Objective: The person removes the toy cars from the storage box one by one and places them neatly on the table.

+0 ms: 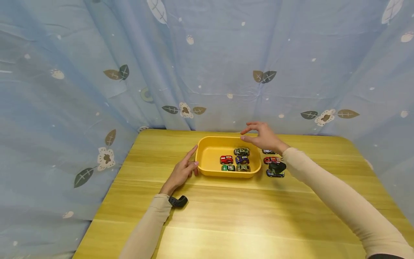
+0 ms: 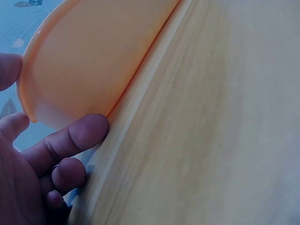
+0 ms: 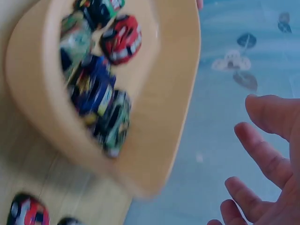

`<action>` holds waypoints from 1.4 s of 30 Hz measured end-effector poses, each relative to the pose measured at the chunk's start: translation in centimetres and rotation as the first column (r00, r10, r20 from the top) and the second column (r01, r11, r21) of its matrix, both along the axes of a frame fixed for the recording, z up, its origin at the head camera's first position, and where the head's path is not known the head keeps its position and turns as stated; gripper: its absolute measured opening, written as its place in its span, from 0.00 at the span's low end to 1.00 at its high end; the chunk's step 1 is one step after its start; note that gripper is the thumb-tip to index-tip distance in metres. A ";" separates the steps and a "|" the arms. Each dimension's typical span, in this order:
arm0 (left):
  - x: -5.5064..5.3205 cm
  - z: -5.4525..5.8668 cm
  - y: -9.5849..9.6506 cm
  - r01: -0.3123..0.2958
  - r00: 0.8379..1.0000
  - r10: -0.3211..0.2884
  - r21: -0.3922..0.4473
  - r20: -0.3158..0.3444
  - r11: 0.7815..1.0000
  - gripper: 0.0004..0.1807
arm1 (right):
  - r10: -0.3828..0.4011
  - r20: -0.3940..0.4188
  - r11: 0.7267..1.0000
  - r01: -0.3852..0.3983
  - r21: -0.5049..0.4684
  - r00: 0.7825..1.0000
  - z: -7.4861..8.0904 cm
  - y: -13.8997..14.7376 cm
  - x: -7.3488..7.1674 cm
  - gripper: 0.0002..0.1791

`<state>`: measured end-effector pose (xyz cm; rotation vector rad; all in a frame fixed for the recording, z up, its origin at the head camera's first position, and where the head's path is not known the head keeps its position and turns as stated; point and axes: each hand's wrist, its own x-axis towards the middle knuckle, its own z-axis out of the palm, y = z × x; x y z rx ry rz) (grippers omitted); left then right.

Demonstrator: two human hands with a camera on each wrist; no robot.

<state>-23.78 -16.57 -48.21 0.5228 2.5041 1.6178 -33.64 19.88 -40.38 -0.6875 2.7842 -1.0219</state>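
A yellow plastic basin (image 1: 207, 173) stands near the far edge of the table. Inside it sit several toy cars, among them a red car (image 1: 226, 159), a purple-blue car (image 1: 242, 160) and a camouflage car (image 1: 242, 151). My left hand (image 1: 182, 171) rests against the basin's left end, its fingertips on the rim and outer wall. Above the basin's far right corner hovers my right hand (image 1: 263, 137), fingers spread apart and nothing between them. Outside the basin, just below the right forearm, a red toy car (image 1: 271, 160) lies on the table.
Two more toy cars flank the red one: a partly covered car (image 1: 268, 151) behind and a dark car (image 1: 275, 175) in front, under the wrist camera. The wooden table (image 1: 226, 216) ends at a blue patterned curtain (image 1: 213, 64).
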 end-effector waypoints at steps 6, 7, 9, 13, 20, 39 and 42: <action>0.0 -0.2 -0.1 0.000 1.000 0.000 -0.003 0.000 1.000 0.37 | 0.032 0.032 0.999 -0.033 0.008 0.999 -0.9 -2.5 0.1 0.14; 0.0 -0.2 -0.1 0.001 1.000 -0.001 -0.006 -0.002 1.000 0.37 | 0.033 0.039 0.999 -0.033 0.017 0.999 -1.1 -2.8 0.1 0.13; 0.0 -0.1 -0.2 0.005 1.000 -0.005 -0.015 -0.007 1.000 0.37 | 0.029 0.050 0.999 -0.031 0.037 0.998 -1.6 -3.3 0.0 0.13; 0.0 0.0 -0.3 0.014 1.000 -0.014 -0.033 -0.009 0.999 0.37 | 0.056 0.022 0.995 -0.057 0.087 0.998 -2.4 -4.0 -0.4 0.14; -0.1 0.1 -0.3 0.015 1.000 -0.015 -0.045 -0.007 0.999 0.37 | 0.108 0.009 0.986 -0.109 0.128 0.994 -3.3 -4.9 -0.8 0.14; -0.2 -0.2 -0.2 0.015 1.000 -0.015 -0.005 0.008 1.000 0.37 | 0.209 0.065 0.955 -0.218 0.200 0.976 -4.1 -5.7 -1.8 0.13; -0.2 -0.1 -0.3 0.015 1.000 -0.014 -0.007 0.012 1.000 0.37 | 0.216 0.089 0.946 -0.231 0.227 0.972 -3.9 -5.8 -1.8 0.12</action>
